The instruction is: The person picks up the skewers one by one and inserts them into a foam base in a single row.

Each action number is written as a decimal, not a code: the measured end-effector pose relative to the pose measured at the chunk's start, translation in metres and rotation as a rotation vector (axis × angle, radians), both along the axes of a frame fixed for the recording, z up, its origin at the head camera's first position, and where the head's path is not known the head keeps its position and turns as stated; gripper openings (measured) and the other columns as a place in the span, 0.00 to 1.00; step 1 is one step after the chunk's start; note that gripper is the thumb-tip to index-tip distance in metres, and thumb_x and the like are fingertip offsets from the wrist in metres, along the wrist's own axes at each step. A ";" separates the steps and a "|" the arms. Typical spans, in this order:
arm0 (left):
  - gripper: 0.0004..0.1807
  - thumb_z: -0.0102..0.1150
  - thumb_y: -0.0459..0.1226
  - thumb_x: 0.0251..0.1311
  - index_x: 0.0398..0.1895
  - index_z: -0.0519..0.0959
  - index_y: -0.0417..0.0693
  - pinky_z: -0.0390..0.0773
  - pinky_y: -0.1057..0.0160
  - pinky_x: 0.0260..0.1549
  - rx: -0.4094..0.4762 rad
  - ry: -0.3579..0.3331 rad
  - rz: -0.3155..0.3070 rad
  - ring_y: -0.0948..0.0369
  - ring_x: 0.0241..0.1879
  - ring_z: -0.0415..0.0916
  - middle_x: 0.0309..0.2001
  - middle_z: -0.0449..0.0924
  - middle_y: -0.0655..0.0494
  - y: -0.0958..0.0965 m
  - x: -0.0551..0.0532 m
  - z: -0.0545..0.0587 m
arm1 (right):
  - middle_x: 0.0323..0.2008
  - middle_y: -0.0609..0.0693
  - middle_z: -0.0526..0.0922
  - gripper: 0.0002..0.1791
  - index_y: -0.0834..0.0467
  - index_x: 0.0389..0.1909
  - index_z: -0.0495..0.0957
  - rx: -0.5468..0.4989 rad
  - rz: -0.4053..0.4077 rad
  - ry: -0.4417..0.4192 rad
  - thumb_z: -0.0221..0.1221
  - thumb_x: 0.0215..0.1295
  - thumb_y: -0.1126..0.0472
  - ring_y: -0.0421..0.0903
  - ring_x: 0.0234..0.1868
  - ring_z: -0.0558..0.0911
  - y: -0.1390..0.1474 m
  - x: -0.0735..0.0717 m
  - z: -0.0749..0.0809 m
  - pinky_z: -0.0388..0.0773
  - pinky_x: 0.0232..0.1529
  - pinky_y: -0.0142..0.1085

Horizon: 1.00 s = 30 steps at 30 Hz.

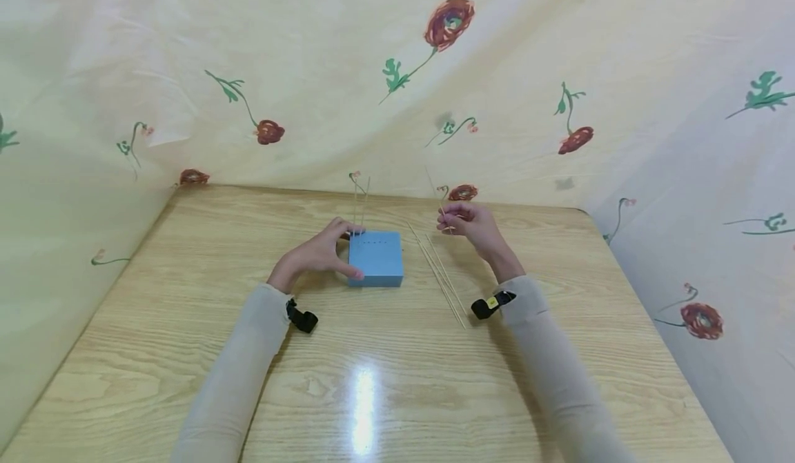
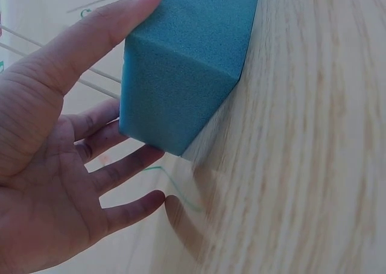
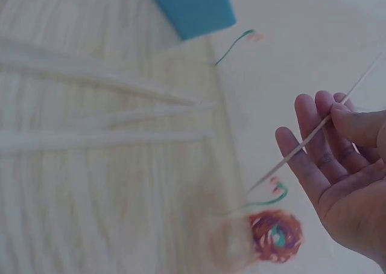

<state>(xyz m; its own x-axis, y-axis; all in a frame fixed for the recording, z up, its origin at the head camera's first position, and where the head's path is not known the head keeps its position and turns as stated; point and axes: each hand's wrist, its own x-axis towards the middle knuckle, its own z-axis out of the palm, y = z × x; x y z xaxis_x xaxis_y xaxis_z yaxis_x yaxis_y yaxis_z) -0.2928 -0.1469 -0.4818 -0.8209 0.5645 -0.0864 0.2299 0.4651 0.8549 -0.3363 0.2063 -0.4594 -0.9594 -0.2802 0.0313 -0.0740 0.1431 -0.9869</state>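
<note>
A blue foam block (image 1: pixel 376 259) with a row of small holes along its top sits on the table. Two thin wooden skewers (image 1: pixel 364 204) stand upright in its back left part. My left hand (image 1: pixel 319 248) holds the block from the left, thumb on the front and fingers round the back; in the left wrist view the thumb (image 2: pixel 90 35) presses the foam. To the right of the block, my right hand (image 1: pixel 470 225) pinches another wooden skewer (image 3: pixel 289 156) between thumb and fingers, held slanted above the table.
Several loose skewers (image 1: pixel 442 280) lie slanted on the wooden table (image 1: pixel 397 394) between the block and my right forearm. A cloth with printed flowers (image 1: pixel 348 56) hangs behind the table's back edge and along its sides.
</note>
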 end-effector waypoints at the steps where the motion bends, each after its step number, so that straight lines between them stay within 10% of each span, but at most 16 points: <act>1: 0.51 0.82 0.43 0.48 0.75 0.63 0.50 0.61 0.39 0.72 0.002 -0.001 0.000 0.46 0.73 0.56 0.72 0.56 0.46 0.000 0.000 0.000 | 0.36 0.47 0.87 0.19 0.81 0.57 0.69 -0.008 0.003 0.000 0.56 0.74 0.71 0.39 0.38 0.88 -0.002 0.001 0.002 0.86 0.45 0.36; 30: 0.51 0.82 0.43 0.47 0.75 0.64 0.50 0.61 0.41 0.72 -0.002 -0.004 0.013 0.47 0.72 0.57 0.70 0.58 0.47 0.001 0.000 0.000 | 0.34 0.48 0.90 0.02 0.66 0.39 0.82 -0.236 0.050 0.246 0.63 0.68 0.71 0.43 0.38 0.89 -0.056 0.019 0.049 0.86 0.43 0.34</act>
